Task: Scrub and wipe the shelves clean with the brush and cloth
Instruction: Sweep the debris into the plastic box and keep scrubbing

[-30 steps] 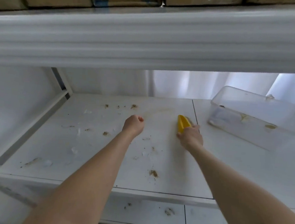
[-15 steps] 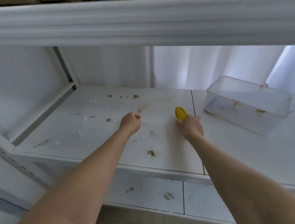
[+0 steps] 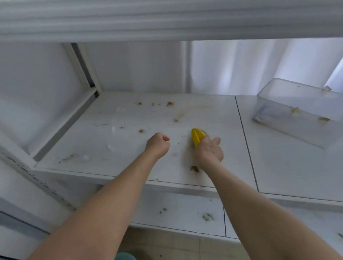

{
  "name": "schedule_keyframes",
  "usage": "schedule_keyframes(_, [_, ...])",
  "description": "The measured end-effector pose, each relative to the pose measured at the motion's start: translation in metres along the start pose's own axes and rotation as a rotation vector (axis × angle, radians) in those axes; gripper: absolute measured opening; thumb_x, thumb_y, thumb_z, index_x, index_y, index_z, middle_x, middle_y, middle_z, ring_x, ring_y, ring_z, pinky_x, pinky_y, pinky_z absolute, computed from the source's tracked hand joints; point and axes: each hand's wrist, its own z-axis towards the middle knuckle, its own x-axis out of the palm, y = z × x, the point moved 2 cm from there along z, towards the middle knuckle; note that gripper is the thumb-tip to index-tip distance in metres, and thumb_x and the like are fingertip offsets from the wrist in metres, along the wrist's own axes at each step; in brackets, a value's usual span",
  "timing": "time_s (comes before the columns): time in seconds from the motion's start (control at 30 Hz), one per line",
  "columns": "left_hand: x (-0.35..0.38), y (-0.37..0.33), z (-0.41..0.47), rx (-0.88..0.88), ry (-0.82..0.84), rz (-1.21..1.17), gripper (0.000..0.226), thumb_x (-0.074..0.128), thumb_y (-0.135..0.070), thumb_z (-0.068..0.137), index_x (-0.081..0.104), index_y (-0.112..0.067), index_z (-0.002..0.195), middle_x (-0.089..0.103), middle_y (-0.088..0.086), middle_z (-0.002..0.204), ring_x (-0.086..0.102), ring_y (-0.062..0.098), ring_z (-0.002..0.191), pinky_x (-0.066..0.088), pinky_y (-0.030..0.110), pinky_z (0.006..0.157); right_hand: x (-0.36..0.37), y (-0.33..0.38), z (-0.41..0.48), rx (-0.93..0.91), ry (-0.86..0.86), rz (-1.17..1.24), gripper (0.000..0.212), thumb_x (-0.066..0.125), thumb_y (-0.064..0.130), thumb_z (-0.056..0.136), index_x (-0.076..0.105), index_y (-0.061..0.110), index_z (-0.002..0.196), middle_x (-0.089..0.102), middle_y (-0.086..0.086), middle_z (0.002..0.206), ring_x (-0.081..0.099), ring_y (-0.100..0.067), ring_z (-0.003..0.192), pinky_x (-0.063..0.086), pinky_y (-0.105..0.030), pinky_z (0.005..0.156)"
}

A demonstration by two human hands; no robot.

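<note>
Most of the white shelf board (image 3: 219,117) looks dirty from my remote seat: brown crumbs and smears dot its back edge, middle and front-left corner. The right hand (image 3: 210,152) is curled round the yellow plastic brush (image 3: 197,136), set on the board's right half, with a brown clump beside the wrist toward the front edge. The left hand (image 3: 157,146) is a tight fist mid-board, holding nothing I can see. I judge scrubbing barely begun. No cloth is in view, the speckled lower shelf (image 3: 180,211) waits, and the stained clear plastic box (image 3: 305,112) sits on the neighbouring board.
</note>
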Motion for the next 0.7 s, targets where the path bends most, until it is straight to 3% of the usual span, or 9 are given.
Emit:
schedule_keyframes(0.07, [-0.001, 0.001, 0.000, -0.013, 0.006, -0.011, 0.031, 0.047, -0.010, 0.092, 0.056, -0.009, 0.122, 0.056, 0.011, 0.125, 0.053, 0.027, 0.115, 0.047, 0.039, 0.098, 0.015, 0.023, -0.018, -0.070, 0.035, 0.015, 0.048, 0.035, 0.012, 0.098, 0.031, 0.019, 0.146, 0.034, -0.012, 0.135, 0.057, -0.033, 0.109, 0.039, -0.034, 0.078])
schedule_keyframes(0.17, [-0.001, -0.003, -0.004, 0.005, 0.023, -0.019, 0.030, 0.049, -0.012, 0.092, 0.057, -0.010, 0.121, 0.058, 0.013, 0.124, 0.055, 0.029, 0.114, 0.048, 0.040, 0.097, 0.015, 0.035, -0.030, -0.081, 0.097, 0.025, 0.044, 0.047, 0.017, 0.096, 0.038, 0.020, 0.139, 0.037, -0.013, 0.133, 0.055, -0.033, 0.113, 0.042, -0.036, 0.082])
schedule_keyframes(0.33, [-0.001, -0.010, -0.012, 0.055, 0.075, -0.038, 0.033, 0.046, -0.008, 0.093, 0.054, -0.008, 0.124, 0.054, 0.012, 0.126, 0.053, 0.027, 0.115, 0.047, 0.040, 0.098, -0.024, -0.007, -0.035, 0.072, -0.021, 0.083, 0.041, 0.051, 0.014, 0.092, 0.040, 0.014, 0.132, 0.038, -0.017, 0.128, 0.056, -0.037, 0.105, 0.041, -0.039, 0.075])
schedule_keyframes(0.5, [0.009, -0.021, -0.019, 0.107, 0.145, -0.011, 0.031, 0.044, -0.006, 0.093, 0.055, -0.008, 0.121, 0.055, 0.009, 0.118, 0.053, 0.027, 0.110, 0.049, 0.038, 0.094, -0.042, -0.066, -0.046, 0.259, -0.093, -0.010, 0.045, 0.049, 0.018, 0.093, 0.038, 0.008, 0.136, 0.036, -0.019, 0.130, 0.054, -0.039, 0.111, 0.045, -0.043, 0.090])
schedule_keyframes(0.6, [0.014, -0.022, -0.020, 0.125, 0.153, 0.031, 0.017, 0.043, -0.003, 0.090, 0.052, -0.016, 0.083, 0.046, 0.002, 0.080, 0.050, 0.024, 0.079, 0.045, 0.031, 0.074, -0.043, -0.067, -0.056, 0.319, -0.029, -0.077, 0.050, 0.052, 0.021, 0.092, 0.039, 0.006, 0.137, 0.037, -0.018, 0.131, 0.055, -0.034, 0.112, 0.048, -0.039, 0.089])
schedule_keyframes(0.7, [0.015, -0.017, -0.021, 0.128, 0.145, 0.059, 0.034, 0.041, 0.000, 0.087, 0.032, -0.022, 0.062, 0.030, -0.002, 0.065, 0.034, 0.017, 0.061, 0.035, 0.031, 0.067, -0.025, -0.039, -0.070, 0.309, 0.059, -0.070, 0.064, 0.061, 0.027, 0.088, 0.034, 0.002, 0.140, 0.036, -0.018, 0.131, 0.054, -0.029, 0.112, 0.051, -0.034, 0.086])
